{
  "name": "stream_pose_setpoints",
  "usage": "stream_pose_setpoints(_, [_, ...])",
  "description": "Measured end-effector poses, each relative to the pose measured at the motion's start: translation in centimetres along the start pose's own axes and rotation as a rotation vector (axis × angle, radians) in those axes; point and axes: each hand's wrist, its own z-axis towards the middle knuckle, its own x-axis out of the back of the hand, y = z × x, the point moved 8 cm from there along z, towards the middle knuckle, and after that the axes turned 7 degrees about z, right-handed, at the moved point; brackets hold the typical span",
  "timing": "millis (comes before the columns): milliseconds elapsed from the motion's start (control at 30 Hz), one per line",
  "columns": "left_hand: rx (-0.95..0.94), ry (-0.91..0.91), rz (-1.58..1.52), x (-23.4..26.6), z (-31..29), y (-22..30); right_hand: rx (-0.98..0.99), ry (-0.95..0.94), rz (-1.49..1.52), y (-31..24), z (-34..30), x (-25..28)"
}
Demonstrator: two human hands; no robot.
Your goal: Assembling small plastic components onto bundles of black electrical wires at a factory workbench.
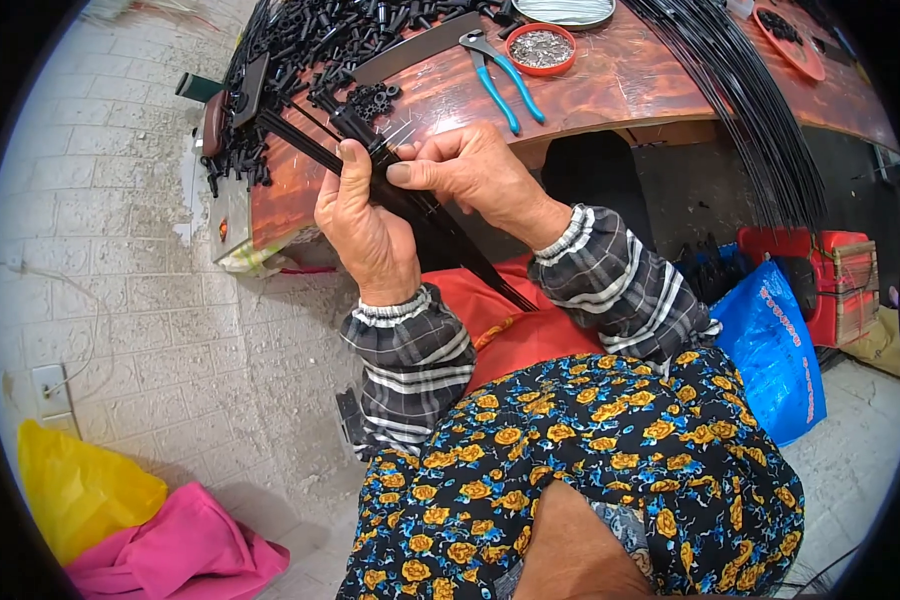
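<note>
What looks like a black umbrella frame (448, 236), a bundle of thin ribs around a dark collar, slants from the table's front edge down toward my lap. My left hand (368, 240) is closed around it from the left, thumb pointing up. From the right, my right hand (488, 182) pinches at the collar with thumb and forefinger; the exact thing between these fingertips is hidden. Thin silvery wires (402, 131) stick out just above the pinch. More black ribs (298, 140) reach up and left past my left thumb. Red cloth (540, 347) covers my lap under the lower end.
Beyond my hands, the reddish wooden table (630, 85) bears blue-handled pliers (500, 85), a red dish (511, 58) of small metal bits, a pile of black plastic parts (320, 30) and long black rods (740, 100). A blue bag (770, 350) stands at right, a yellow bag (80, 490) lower left.
</note>
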Motion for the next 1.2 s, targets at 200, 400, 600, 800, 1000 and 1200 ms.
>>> stream_pose_setpoints(200, [0.062, 0.008, -0.054, 0.9, 0.2, -0.5, -0.186, -0.076, 0.085, 2.1, 0.8, 0.0])
stream_pose_setpoints(400, [0.028, 0.015, -0.1, 1.8, 0.1, 0.3, -0.164, -0.054, -0.032, 0.9, 0.5, -1.5])
stream_pose_setpoints(600, [-0.058, 0.043, 0.042, 0.9, -0.8, 1.8, -0.086, -0.016, -0.112, 0.4, -0.1, -1.7])
stream_pose_setpoints(800, [-0.132, 0.14, 0.089, 1.0, -0.8, 2.8, 0.219, -0.038, -0.114, 0.6, 0.7, -2.4])
stream_pose_setpoints(1000, [-0.041, 0.133, -0.025, 1.7, -0.7, 1.5, 0.116, -0.045, -0.103, 0.1, 0.2, -2.6])
stream_pose_setpoints(1200, [0.006, 0.085, -0.037, 1.3, -0.7, 1.0, -0.112, -0.087, 0.015, 1.5, 0.7, -1.8])
